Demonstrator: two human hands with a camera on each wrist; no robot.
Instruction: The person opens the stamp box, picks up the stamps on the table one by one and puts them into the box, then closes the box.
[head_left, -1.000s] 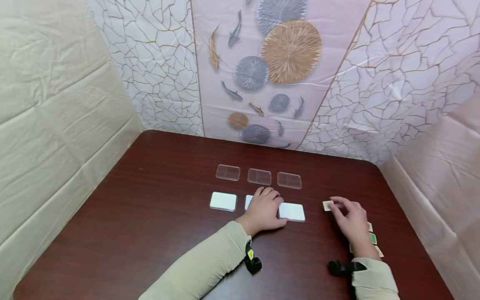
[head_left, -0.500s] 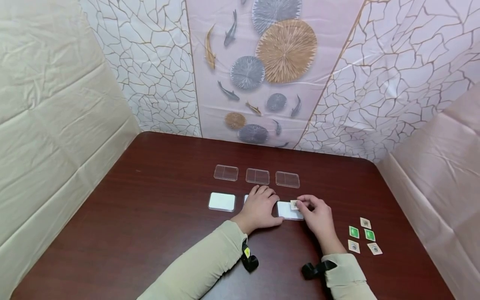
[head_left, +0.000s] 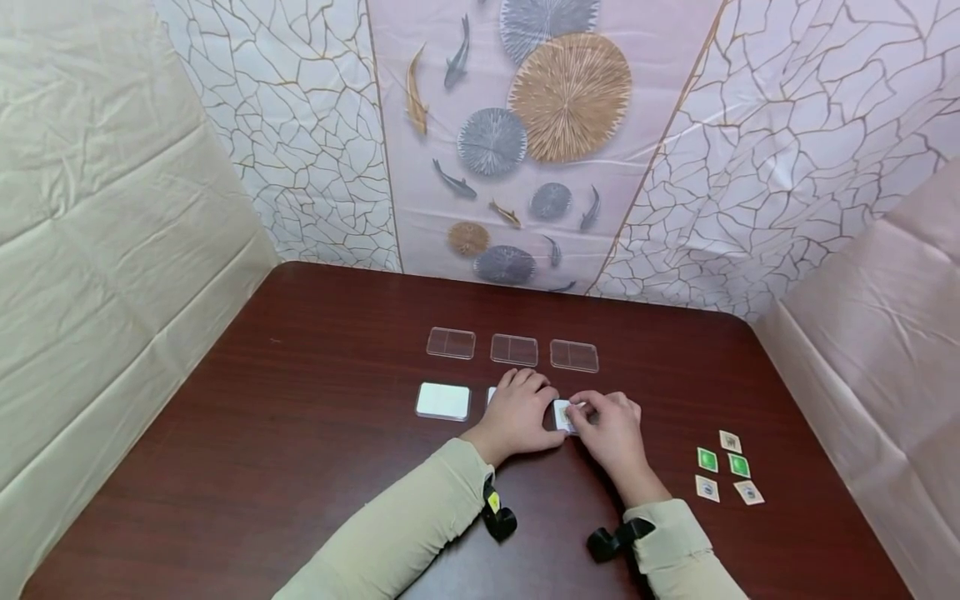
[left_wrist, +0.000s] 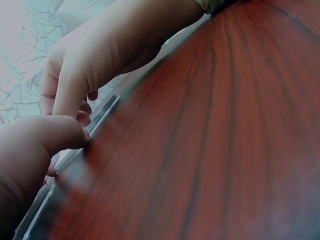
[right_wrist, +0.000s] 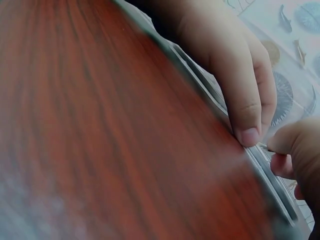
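Note:
In the head view my left hand [head_left: 519, 417] holds the left end of the rightmost plastic case [head_left: 558, 406], with the thumb at its near edge and fingers at its far side. A white insert shows in this case. My right hand [head_left: 613, 437] pinches a small square card [head_left: 567, 415] over the case; its fingers hide most of the card. The middle case [head_left: 491, 395] is largely covered by my left hand. Further left lies another white-filled case [head_left: 443, 401]. In the right wrist view, my right thumb and a fingertip meet just above the case edge [right_wrist: 267, 172].
Behind the cases lie three clear covers in a row: left cover [head_left: 451, 342], middle cover [head_left: 514, 350] and right cover [head_left: 574, 356]. Several small cards lie at the right, some with green faces, such as this green card [head_left: 707, 459]. The dark wooden table [head_left: 300, 400] meets a patterned cloth backdrop.
My right hand has moved left with the small card, from beside the loose cards to over the rightmost case. My left hand stays at that case.

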